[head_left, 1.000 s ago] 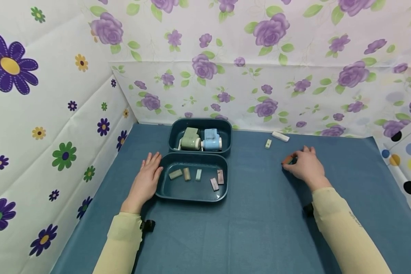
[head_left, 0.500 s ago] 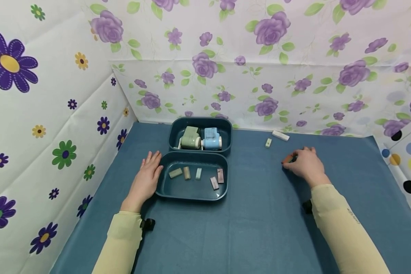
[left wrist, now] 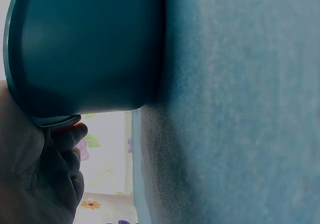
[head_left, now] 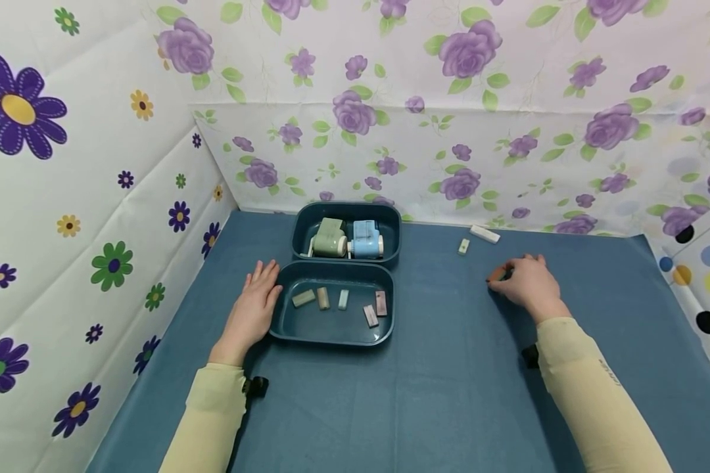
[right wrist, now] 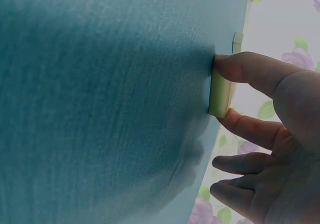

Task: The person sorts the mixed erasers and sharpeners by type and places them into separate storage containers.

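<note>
A teal case (head_left: 284, 332) lies open on the blue cloth, its front tray holding several small pastel blocks (head_left: 343, 300). The raised lid (head_left: 390, 226) at the back holds a green piece (head_left: 330, 239) and a blue piece (head_left: 366, 239). My left hand (head_left: 253, 310) lies flat on the cloth, fingers straight, touching the tray's left wall (left wrist: 90, 49). My right hand (head_left: 525, 282) rests on the cloth to the right. Its thumb and forefinger pinch a small pale block (right wrist: 220, 95) that stands against the cloth.
Two more small pieces lie near the back wall: a little pale block (head_left: 463, 246) and a longer white one (head_left: 485, 234). Flowered sheets wall in the cloth at the back and on both sides.
</note>
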`<state>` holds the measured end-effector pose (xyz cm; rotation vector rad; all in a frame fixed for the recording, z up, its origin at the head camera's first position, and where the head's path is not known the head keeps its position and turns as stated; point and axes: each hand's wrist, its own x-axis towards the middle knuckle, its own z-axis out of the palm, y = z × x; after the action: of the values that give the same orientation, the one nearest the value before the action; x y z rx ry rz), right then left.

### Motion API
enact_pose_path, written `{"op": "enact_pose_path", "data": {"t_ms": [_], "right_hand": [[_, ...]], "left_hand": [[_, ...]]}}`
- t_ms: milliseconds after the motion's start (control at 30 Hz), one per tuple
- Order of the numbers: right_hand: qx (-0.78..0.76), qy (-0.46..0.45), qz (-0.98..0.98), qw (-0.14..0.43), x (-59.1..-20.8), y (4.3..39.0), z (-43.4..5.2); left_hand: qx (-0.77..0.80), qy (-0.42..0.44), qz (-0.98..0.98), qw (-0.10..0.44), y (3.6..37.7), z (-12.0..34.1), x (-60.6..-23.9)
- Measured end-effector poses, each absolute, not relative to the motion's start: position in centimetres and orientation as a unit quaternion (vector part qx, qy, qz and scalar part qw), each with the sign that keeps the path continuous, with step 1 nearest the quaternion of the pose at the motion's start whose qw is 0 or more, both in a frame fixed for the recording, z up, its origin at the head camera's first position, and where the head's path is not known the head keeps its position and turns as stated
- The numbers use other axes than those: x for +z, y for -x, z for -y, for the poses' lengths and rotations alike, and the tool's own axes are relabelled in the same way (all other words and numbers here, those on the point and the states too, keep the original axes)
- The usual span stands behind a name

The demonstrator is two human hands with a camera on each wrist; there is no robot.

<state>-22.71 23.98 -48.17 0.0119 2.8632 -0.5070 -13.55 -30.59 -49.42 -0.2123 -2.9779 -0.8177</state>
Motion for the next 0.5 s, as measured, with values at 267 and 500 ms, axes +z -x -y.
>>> {"op": "enact_pose_path", "data": {"t_ms": [267,500], "right_hand": [[-0.176,-0.004,-0.978,0.112,-48.06,22.47,-23.91],[-0.177,-0.007,-0.978,0.113,-47.94,22.4,-23.77]], "left_hand": [[-0.264,0.07,0.962,0.025,13.51,30.64,-49.43],[-0.264,0.068,0.962,0.022,13.45,30.61,-49.28]]}}
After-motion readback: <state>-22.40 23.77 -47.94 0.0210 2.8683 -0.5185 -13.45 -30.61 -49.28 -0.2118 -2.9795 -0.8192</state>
